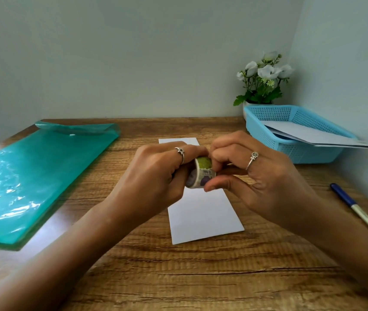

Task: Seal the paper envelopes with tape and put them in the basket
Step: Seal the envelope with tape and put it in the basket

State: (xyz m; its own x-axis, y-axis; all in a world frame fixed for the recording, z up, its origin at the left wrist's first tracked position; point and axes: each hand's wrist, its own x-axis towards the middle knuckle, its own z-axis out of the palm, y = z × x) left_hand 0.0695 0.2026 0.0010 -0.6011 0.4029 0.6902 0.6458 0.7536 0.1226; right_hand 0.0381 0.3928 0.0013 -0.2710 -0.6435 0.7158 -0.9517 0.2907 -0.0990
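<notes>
Above mid-bench envelope (205,212): left hand (156,176) gripping tape roll (199,175), right hand (254,173) pinching its end, probably to peel; basket (266,129) at far right corner.

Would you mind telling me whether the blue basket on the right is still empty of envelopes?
No, the blue basket already holds white envelopes, which lie slanted in it and stick out over its right rim.

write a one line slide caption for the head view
Both hands, left and right, work a tape roll above an envelope, with the basket at far right.
</notes>
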